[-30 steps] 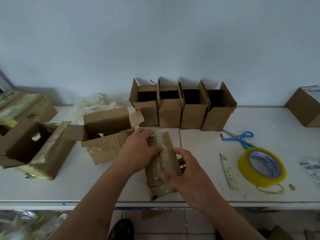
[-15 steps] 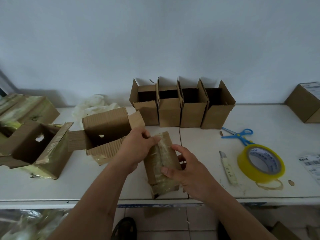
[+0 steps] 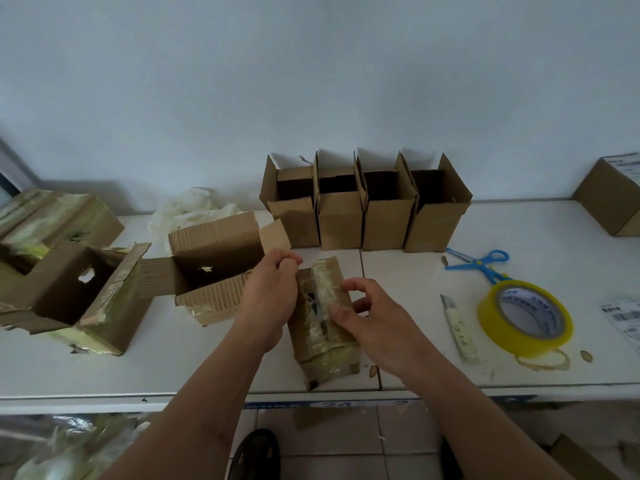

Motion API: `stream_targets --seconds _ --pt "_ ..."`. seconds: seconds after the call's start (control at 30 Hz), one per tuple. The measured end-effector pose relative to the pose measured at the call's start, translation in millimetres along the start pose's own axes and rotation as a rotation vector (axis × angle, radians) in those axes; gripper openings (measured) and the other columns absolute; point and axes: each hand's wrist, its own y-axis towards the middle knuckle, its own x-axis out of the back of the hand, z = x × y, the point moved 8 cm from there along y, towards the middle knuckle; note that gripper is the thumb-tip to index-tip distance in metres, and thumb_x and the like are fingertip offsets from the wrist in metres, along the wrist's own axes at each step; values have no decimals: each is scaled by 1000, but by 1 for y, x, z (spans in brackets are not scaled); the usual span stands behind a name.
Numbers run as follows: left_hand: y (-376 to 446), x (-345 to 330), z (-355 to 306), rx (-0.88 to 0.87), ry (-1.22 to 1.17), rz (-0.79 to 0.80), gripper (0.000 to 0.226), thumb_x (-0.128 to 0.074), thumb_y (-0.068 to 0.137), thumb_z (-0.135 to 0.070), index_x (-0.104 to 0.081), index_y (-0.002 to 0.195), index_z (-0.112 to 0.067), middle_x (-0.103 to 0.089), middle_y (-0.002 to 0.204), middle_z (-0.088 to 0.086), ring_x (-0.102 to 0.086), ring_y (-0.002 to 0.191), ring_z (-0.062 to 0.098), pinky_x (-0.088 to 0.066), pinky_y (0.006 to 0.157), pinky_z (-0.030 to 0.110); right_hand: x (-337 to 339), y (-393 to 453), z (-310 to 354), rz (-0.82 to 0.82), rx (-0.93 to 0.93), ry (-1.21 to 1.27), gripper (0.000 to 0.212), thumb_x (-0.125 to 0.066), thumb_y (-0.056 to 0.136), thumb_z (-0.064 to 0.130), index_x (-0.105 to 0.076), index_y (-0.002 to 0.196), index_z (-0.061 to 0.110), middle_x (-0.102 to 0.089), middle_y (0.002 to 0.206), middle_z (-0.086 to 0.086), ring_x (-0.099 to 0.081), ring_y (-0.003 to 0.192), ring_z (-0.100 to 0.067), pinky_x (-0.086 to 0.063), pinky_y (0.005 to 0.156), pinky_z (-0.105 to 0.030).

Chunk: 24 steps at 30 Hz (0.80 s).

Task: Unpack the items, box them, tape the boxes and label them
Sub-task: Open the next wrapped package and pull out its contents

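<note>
Both hands work on the taped parcel [image 3: 323,320] near the front edge of the bench [image 3: 519,372]. Left hand [image 3: 268,292] wraps its left side, thumb and forefinger pinched together at the top corner, likely on a tape end, though too small to be sure. Right hand [image 3: 372,315] has its fingertips pinching at the torn tape seam on the parcel's upper face, where a dark gap shows.

Progress, judged: early. This parcel is only partly torn open, contents not out. Two bigger opened cartons lie on their sides to the left: one [image 3: 214,265] just beside the left hand, one [image 3: 74,296] further left with a hole in its wall. Four small open boxes [image 3: 363,216] stand in a row at the back, looking unfilled; inside is dark. So boxing, taping and labelling seem all left.

Around: knife [image 3: 457,327] just right of the parcel, yellow tape roll [image 3: 524,317] beside it, blue scissors [image 3: 479,263] behind. Label sheet [image 3: 623,317] at the right edge, closed box [image 3: 609,195] at the far right back. Crumpled plastic [image 3: 194,211] behind the near carton.

In the way: nothing blocks the small boxes; the carton crowds the left hand.
</note>
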Motion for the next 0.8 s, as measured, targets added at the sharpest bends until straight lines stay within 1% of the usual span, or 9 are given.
stream_targets --seconds 0.07,0.13,0.23,0.33,0.47,0.57,0.67,0.73,0.8 --pt "-3 -3 -1 -28 110 45 12 -46 101 -35 -54 99 -27 -57 92 2 -56 80 16 -46 67 31 -1 1 0 -9 2 -18 40 -60 91 49 -42 126 42 -58 109 7 -63 89 -6 -51 62 -13" --pt "-5 -6 0 -59 254 98 23 -58 93 -48 -47 100 -30 -57 94 0 -59 82 15 -47 63 28 -2 2 0 -16 2 -30 41 -60 90 52 -41 125 43 -58 108 8 -64 90 -7 -52 65 -16" --pt "-4 -7 1 -56 236 140 33 -69 88 -33 -42 108 -29 -54 101 2 -60 85 17 -51 61 28 -1 3 -2 -18 1 -27 38 -61 89 52 -41 121 46 -58 108 8 -65 89 -8 -55 68 -20" --pt "-2 -4 4 -5 71 161 35 -60 94 -16 -44 124 -28 -53 110 1 -59 89 15 -51 61 25 -1 4 -3 -18 -1 -18 36 -62 90 49 -41 120 47 -58 109 6 -66 88 -10 -59 71 -27" --pt "-4 -1 8 8 -69 176 49 -52 98 -13 -39 143 -30 -45 129 -2 -53 95 9 -46 65 20 -2 7 -1 -31 18 -82 37 -61 91 48 -38 119 47 -58 107 8 -65 87 -9 -58 71 -27" --pt "-7 6 8 -34 84 82 57 -50 100 -21 -27 151 -34 -46 125 -8 -51 91 4 -49 71 27 -2 10 1 -27 38 -123 43 -62 91 47 -40 127 42 -56 111 9 -63 91 -8 -56 74 -26" --pt "-6 9 9 -66 132 84 56 -46 101 -18 -27 153 -32 -49 132 -11 -52 113 12 -49 89 31 3 13 4 -44 79 -162 44 -63 92 40 -44 132 37 -54 116 11 -60 96 -7 -53 74 -22" --pt "-6 11 11 -51 45 118 55 -44 102 -14 -29 152 -29 -49 139 -12 -47 126 12 -43 93 26 9 15 5 -69 90 -174 43 -62 93 37 -47 133 36 -55 117 11 -60 96 -7 -53 74 -21" --pt "-7 13 11 -67 23 119 56 -45 102 -15 -27 152 -31 -47 139 -16 -46 126 11 -42 92 27 10 15 6 -67 88 -166 41 -61 94 37 -48 133 37 -55 118 11 -59 95 -4 -51 70 -17"
